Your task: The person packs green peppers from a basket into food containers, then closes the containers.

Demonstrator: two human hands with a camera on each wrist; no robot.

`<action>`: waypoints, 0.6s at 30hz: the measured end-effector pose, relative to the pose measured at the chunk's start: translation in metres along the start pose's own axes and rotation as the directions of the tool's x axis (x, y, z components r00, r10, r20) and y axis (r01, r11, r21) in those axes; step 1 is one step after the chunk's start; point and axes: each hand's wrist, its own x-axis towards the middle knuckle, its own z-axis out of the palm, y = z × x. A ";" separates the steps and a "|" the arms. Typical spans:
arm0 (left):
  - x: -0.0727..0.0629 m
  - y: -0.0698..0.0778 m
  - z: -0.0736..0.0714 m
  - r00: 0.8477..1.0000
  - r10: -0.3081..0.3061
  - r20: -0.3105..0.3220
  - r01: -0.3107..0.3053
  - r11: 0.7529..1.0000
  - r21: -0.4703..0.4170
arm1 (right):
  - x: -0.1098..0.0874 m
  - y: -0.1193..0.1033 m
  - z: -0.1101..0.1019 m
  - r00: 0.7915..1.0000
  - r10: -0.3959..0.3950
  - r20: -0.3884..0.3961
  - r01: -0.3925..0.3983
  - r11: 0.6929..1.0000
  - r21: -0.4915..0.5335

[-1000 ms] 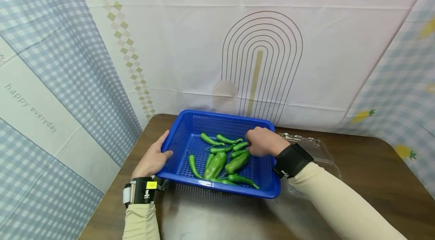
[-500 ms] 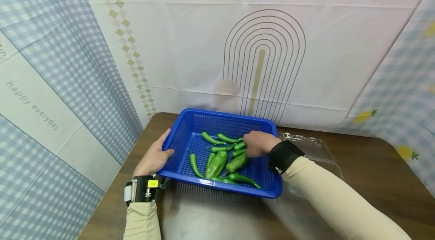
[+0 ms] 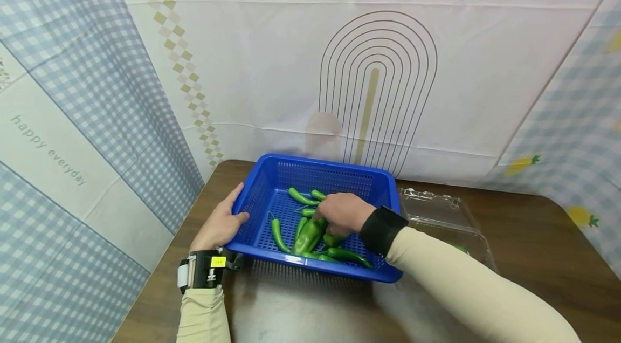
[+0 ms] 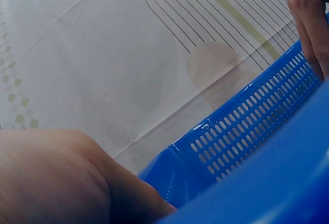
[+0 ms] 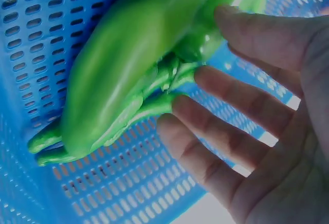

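A white printed sheet (image 3: 242, 73) hangs behind everything, with a blue checked cloth (image 3: 97, 52) on the left. Below it lies a brown wood-grain surface (image 3: 533, 235). On this stands the blue basket (image 3: 335, 170), its walls perforated. Just right of the basket is a clear plastic box (image 3: 436, 208), partly behind the right sleeve (image 3: 451, 262). The left hand (image 3: 220, 227) grips the basket's left rim, thumb hooked over the edge. The right hand (image 3: 342, 213) reaches inside over the peppers, its fingers wide and apart; whether the fingertips touch any is unclear. Under it, near the basket's middle, lie a large green pepper (image 3: 305, 238) and another, mostly covered. Slimmer green peppers lie around them, including one at left (image 3: 276, 232) and one near the front (image 3: 350, 255).
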 end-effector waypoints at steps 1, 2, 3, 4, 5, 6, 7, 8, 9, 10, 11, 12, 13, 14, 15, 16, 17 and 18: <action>0.000 0.000 0.000 1.000 0.000 0.001 0.000 1.000 -0.002 | 0.003 -0.003 0.001 1.000 -0.021 -0.003 0.021 0.999 -0.038; 0.000 0.000 0.001 1.000 0.000 0.002 0.000 1.000 -0.002 | 0.005 -0.005 0.003 0.999 -0.041 -0.007 0.040 0.996 -0.074; 0.000 0.000 0.001 1.000 -0.001 0.004 0.001 1.000 -0.004 | 0.007 -0.007 0.004 0.998 -0.055 -0.010 0.054 0.992 -0.112; 0.001 0.000 0.001 1.000 -0.004 0.004 0.004 1.000 -0.008 | 0.010 -0.008 0.006 0.997 -0.069 -0.018 0.066 0.987 -0.145; 0.001 0.000 0.001 1.000 -0.007 0.005 0.007 1.000 -0.009 | 0.012 -0.009 0.007 0.997 -0.078 -0.027 0.072 0.982 -0.172; 0.001 0.000 0.001 1.000 -0.009 0.005 0.009 1.000 -0.010 | 0.014 -0.009 0.008 0.996 -0.083 -0.034 0.074 0.978 -0.194; 0.002 -0.001 0.001 1.000 -0.010 0.007 0.010 1.000 -0.007 | 0.015 -0.010 0.010 0.996 -0.084 -0.042 0.074 0.975 -0.207; 0.002 -0.001 0.001 1.000 -0.014 0.007 0.014 1.000 -0.009 | 0.017 -0.010 0.011 0.995 -0.083 -0.048 0.070 0.974 -0.215; 0.002 -0.001 0.001 1.000 -0.016 0.008 0.016 1.000 -0.011 | 0.017 -0.011 0.012 0.995 -0.082 -0.054 0.068 0.974 -0.218; 0.002 -0.001 0.001 1.000 -0.019 0.008 0.019 1.000 -0.012 | 0.018 -0.011 0.013 0.995 -0.081 -0.059 0.067 0.974 -0.217; 0.002 -0.002 0.001 1.000 -0.018 0.007 0.018 1.000 -0.011 | 0.018 -0.012 0.014 0.995 -0.080 -0.065 0.064 0.974 -0.216; 0.002 -0.001 0.001 1.000 -0.016 0.007 0.016 1.000 -0.011 | 0.019 -0.012 0.015 0.994 -0.081 -0.072 0.064 0.975 -0.214; 0.002 -0.001 0.001 1.000 -0.014 0.006 0.014 1.000 -0.012 | 0.019 -0.013 0.016 0.993 -0.083 -0.080 0.064 0.975 -0.215; 0.003 -0.001 0.001 1.000 -0.014 0.004 0.014 1.000 -0.016 | 0.019 -0.013 0.016 0.993 -0.086 -0.086 0.065 0.975 -0.214; 0.003 -0.001 0.001 1.000 -0.010 0.002 0.010 1.000 -0.013 | 0.020 -0.014 0.017 0.992 -0.090 -0.092 0.068 0.974 -0.214; 0.003 -0.001 0.000 1.000 -0.009 0.000 0.009 1.000 -0.012 | 0.020 -0.014 0.017 0.991 -0.093 -0.097 0.071 0.975 -0.211; 0.003 -0.001 0.000 1.000 -0.006 -0.002 0.006 1.000 -0.009 | 0.021 -0.015 0.017 0.990 -0.098 -0.101 0.077 0.977 -0.196; 0.002 -0.001 0.000 1.000 -0.005 -0.002 0.005 1.000 -0.009 | 0.022 -0.015 0.017 0.990 -0.102 -0.096 0.085 0.982 -0.168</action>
